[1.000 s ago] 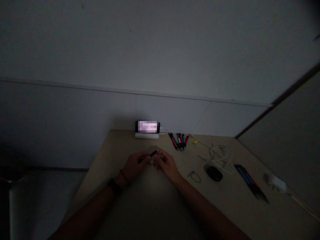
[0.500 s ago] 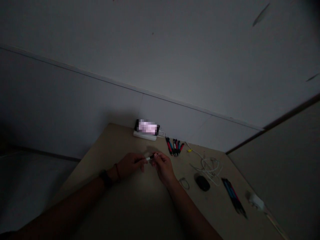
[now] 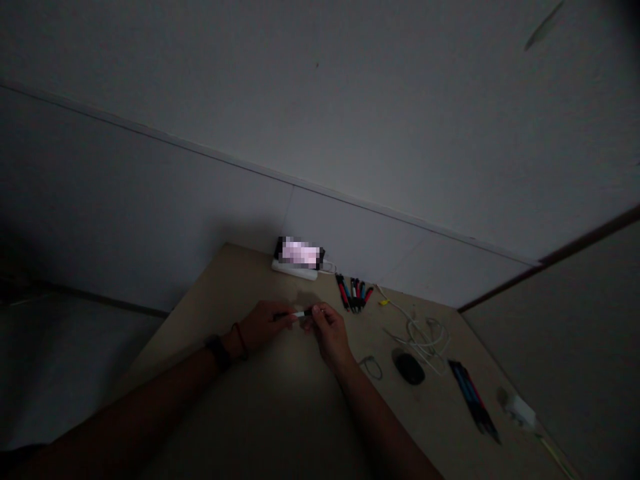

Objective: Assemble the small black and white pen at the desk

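Black and white, a pen [image 3: 300, 314] hung at the frame's lower centre, the left hand [image 3: 266, 325] and right hand [image 3: 330, 331] clamping it either side of its white section. A two-handed adjustment seemed in hand, calling for aligned grips. Tabletop [image 3: 290, 400] stretched below, its edge slanting lower left.

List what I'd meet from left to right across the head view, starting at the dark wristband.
Dark wristband, red bracelet, left hand, the held pen's white section, right hand, thin grey loop, black mouse, slim pen-like sticks, white plug.
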{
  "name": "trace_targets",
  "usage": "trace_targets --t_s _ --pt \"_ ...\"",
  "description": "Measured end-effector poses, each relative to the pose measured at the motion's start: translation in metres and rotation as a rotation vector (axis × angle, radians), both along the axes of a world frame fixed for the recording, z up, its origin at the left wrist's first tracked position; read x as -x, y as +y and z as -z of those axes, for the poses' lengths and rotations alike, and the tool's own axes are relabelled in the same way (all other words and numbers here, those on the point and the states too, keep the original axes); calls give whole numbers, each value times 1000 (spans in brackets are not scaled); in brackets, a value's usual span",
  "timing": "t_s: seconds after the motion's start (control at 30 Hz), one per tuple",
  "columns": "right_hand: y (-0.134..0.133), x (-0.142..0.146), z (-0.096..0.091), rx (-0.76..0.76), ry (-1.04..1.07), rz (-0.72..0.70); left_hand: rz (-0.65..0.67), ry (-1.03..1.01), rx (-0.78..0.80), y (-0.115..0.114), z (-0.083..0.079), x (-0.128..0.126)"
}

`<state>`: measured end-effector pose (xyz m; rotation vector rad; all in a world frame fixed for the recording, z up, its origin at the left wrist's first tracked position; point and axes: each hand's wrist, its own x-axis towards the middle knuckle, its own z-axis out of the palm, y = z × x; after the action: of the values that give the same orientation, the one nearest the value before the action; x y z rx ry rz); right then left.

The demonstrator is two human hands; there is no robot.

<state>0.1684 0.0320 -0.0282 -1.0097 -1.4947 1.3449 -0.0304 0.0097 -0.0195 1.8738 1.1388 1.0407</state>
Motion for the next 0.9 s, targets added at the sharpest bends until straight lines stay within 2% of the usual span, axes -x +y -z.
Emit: trace_targets --t_s 0.1,0.4,0.7,0.9 --pt "-3 3 -1 33 156 20 61 -47 45 -1 -3 1" --pt "-3 3 -4 197 349 20 151 -65 152 -2 -1 2" --pt "0 3 0 152 360 88 99 41 81 -2 -5 0" --pt "-4 5 -7 175 351 75 51 18 95 -3 -2 -2"
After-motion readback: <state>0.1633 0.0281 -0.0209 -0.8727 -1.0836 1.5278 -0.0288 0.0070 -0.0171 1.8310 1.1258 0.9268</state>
